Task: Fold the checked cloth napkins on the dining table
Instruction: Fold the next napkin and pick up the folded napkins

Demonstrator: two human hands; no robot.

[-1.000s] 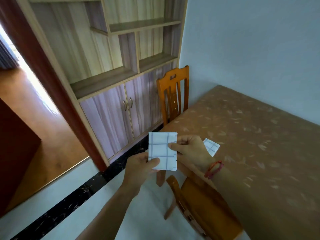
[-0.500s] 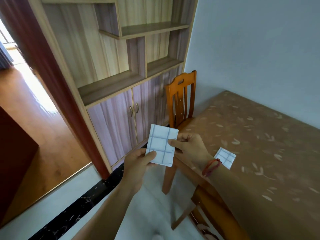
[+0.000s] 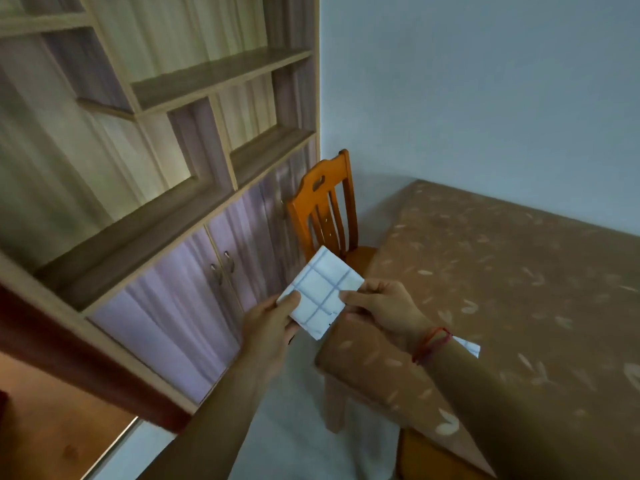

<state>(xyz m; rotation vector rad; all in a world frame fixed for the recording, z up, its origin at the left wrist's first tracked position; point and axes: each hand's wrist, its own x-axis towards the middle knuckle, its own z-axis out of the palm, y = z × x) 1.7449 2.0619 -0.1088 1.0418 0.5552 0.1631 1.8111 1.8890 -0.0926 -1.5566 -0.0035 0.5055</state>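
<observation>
Left hand [image 3: 273, 323] and right hand [image 3: 384, 306] each pinch a folded checked napkin [image 3: 320, 296], held in the air just beside the dining table [image 3: 519, 289] (a second napkin [image 3: 468, 347] lies on it); a loose pinch could let the folds spring open.

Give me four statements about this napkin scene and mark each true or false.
1. The left hand and right hand both hold the folded napkin. True.
2. The folded napkin rests on a chair seat. False: it is held in the air beside the corner of the table.
3. A second napkin lies on the table beyond the right wrist. True.
4. The left wrist wears a bracelet. False: the red band is on the right wrist.
</observation>
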